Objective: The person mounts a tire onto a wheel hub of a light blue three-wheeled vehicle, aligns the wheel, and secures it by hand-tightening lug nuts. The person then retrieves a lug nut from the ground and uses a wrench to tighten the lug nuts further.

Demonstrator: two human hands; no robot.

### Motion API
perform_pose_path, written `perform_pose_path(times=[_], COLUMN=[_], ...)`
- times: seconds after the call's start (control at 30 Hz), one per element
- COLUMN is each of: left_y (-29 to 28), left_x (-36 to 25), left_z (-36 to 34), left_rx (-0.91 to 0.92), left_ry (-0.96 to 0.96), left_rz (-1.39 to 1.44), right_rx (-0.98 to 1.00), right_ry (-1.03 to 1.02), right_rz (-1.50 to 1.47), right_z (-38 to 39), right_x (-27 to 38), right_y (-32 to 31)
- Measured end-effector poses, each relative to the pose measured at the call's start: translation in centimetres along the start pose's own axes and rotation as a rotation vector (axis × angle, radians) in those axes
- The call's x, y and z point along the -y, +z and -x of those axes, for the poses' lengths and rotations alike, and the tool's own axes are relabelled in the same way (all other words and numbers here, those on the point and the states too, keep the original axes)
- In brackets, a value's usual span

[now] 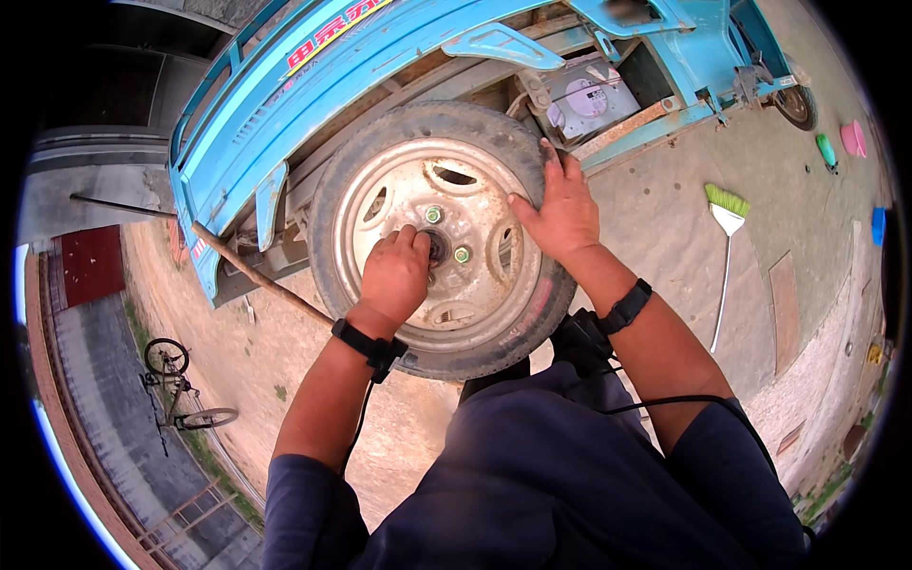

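Note:
A wheel with a black tyre [361, 133] and a worn cream steel rim [480, 294] stands in front of me against a blue cargo vehicle [247, 123]. Two green-marked nuts [433, 215] show around its dark centre hub. My left hand [394, 271] is at the lower left of that hub, fingers curled in on something they hide. My right hand [565, 209] grips the tyre's upper right, thumb toward the rim. A long wooden pole [256, 274] runs from the left to behind the tyre.
A grey box [598, 95] sits in the vehicle's frame, whose small wheel [796, 109] is at top right. On the ground lie a green broom [728, 211] and a bicycle [185, 399]. A pink bucket [852, 140] and green container [825, 152] are at far right.

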State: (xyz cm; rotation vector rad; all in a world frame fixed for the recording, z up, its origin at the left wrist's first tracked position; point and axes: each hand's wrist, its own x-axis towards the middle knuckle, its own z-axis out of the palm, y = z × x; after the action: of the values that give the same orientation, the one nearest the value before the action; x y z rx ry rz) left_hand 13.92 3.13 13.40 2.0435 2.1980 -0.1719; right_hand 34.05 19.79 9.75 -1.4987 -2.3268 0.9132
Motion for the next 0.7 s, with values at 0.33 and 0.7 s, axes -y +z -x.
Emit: perform_pose_path(times=[0.33,0.7], left_y=[-1.8,-2.1], left_x=[-1.2,-1.1], left_z=[-0.4,-0.4], left_rx=[0.098,0.151], left_ry=[-0.152,-0.238], left_rz=[0.051,0.074], right_rx=[-0.004,-0.009], right_ry=[-0.001,0.0], right_rz=[-0.004,0.003], right_z=[0.1,0.0], right_x=[0.1,-0.2], right_y=[-0.1,0.1])
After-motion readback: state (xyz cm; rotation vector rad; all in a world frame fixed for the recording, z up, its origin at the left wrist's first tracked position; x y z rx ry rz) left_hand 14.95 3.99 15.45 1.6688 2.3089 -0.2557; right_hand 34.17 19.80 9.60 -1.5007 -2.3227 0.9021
